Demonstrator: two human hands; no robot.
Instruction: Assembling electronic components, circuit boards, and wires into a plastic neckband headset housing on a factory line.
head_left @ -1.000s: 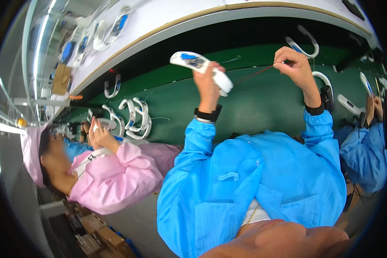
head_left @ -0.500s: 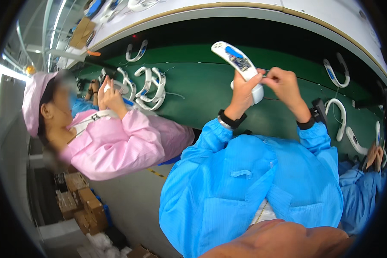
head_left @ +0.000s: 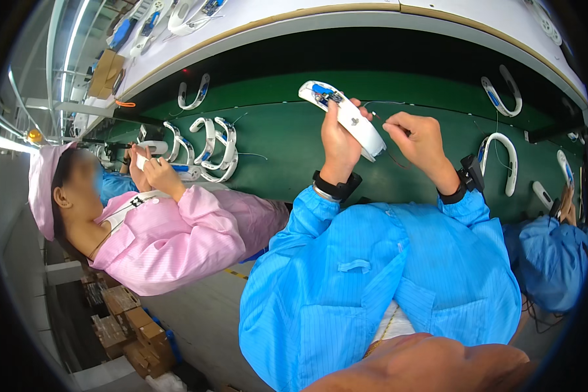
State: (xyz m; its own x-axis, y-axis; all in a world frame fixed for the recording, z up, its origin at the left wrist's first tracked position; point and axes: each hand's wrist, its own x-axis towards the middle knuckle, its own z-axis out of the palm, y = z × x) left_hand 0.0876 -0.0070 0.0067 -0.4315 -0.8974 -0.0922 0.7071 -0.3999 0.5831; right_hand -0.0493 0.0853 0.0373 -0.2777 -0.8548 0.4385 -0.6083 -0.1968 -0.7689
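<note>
My left hand (head_left: 343, 140) is wrapped round a curved white plastic housing (head_left: 364, 134), held tilted above the green bench. At its upper end, a circuit board and a blue part show in the open shell. To its right, my right hand (head_left: 417, 138) is closed in a pinch, a little apart from the housing. A thin dark wire (head_left: 379, 117) runs to its fingertips; how they grip it is too small to make out fully. Another thin dark wire (head_left: 395, 161) hangs below the housing's lower end. Behind the hands, a pale thin cable (head_left: 389, 102) stretches out.
Several curved white housings (head_left: 227, 150) lie on the green bench (head_left: 287, 130) to the left. More stand at the right, one U-shaped housing (head_left: 513, 163) nearest me. A white shelf (head_left: 346, 13) spans the back. A co-worker in pink (head_left: 176, 222) sits left; another person's blue sleeve (head_left: 549, 255) shows right.
My left hand has moved left with the housing and turned it, so more of its smooth outer side shows. My right hand has drawn away from the housing, opening a gap between them.
</note>
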